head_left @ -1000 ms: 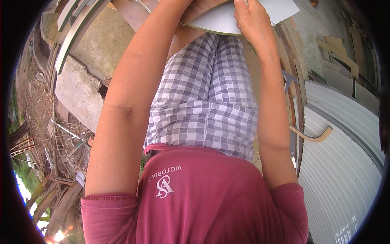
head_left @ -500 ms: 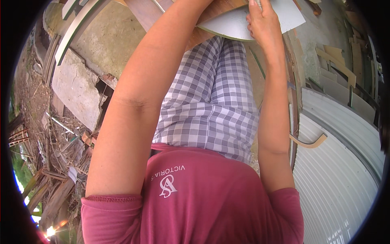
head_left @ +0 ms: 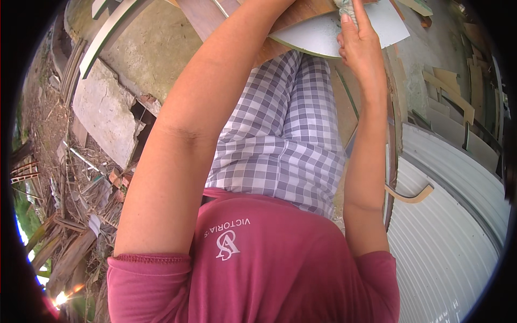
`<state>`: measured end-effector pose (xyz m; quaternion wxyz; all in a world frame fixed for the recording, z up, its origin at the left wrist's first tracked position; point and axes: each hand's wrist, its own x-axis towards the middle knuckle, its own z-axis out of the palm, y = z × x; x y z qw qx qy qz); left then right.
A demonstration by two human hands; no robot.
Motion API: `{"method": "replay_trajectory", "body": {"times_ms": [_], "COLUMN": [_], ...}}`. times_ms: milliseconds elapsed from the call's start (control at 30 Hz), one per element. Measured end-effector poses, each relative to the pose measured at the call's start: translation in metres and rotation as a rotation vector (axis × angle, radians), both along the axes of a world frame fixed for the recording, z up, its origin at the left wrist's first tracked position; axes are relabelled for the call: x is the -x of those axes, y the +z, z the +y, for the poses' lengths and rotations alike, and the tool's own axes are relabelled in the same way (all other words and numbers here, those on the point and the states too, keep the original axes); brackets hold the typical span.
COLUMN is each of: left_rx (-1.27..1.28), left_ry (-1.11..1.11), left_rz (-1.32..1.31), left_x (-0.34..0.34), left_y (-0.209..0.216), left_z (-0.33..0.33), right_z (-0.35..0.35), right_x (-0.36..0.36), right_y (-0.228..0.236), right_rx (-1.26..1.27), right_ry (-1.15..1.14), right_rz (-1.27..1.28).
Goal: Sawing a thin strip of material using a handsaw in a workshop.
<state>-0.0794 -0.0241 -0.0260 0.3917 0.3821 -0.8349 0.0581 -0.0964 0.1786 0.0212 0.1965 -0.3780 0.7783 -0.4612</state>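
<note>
Near the top edge, my right hand point(head_left: 360, 51) is closed around a tool with a pale, cloth-like wrapped handle point(head_left: 347, 11), index finger stretched along it. The tool's far end is cut off by the picture's edge. Under and beside that hand lies a white board point(head_left: 318, 36) with a curved, greenish edge. Brown wooden boards point(head_left: 301, 13) sit against it on the left. My left forearm point(head_left: 215, 70) reaches up across the boards, and its hand is beyond the top edge.
At the upper left stand pale curved strips point(head_left: 110, 35). A broken concrete slab point(head_left: 102, 113) and dry debris point(head_left: 81, 183) lie on the left. White corrugated sheeting point(head_left: 441, 231) bears a curved offcut point(head_left: 414, 195) on the right. Board scraps point(head_left: 452, 91) are stacked farther up.
My right hand has come slightly right and toward me, so more of the wrapped handle shows. The boards have shifted slightly to the right in the view.
</note>
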Motion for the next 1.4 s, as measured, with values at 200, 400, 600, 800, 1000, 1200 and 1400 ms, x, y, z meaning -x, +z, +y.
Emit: {"method": "replay_trajectory", "body": {"times_ms": [200, 400, 600, 800, 1000, 1200, 1400], "left_rx": [0.041, 0.109, 0.041, 0.091, 0.080, 0.091, 0.070], "left_ry": [-0.018, -0.016, -0.015, -0.029, -0.054, -0.046, -0.035], "left_rz": [0.036, 0.054, 0.005, 0.060, 0.052, 0.093, 0.068], "left_x": [-0.005, -0.005, 0.000, -0.006, -0.003, -0.005, -0.012], "left_y": [0.003, -0.005, -0.001, 0.003, -0.001, 0.003, 0.008], "left_z": [-0.003, -0.006, -0.001, -0.006, -0.002, 0.004, 0.004], "right_z": [0.068, 0.030, 0.017, 0.074, 0.007, 0.053, 0.062], "right_x": [-0.041, -0.020, -0.017, -0.046, -0.015, -0.035, -0.050], "right_y": [-0.034, -0.016, -0.014, -0.031, 0.003, -0.038, -0.021], "right_rx": [-0.125, -0.072, -0.022, -0.101, -0.062, -0.087, -0.136], "right_ry": [-0.042, -0.025, -0.040, -0.043, -0.061, -0.054, -0.055], "right_rz": [0.116, 0.127, 0.015, 0.110, -0.102, 0.173, 0.052]}}
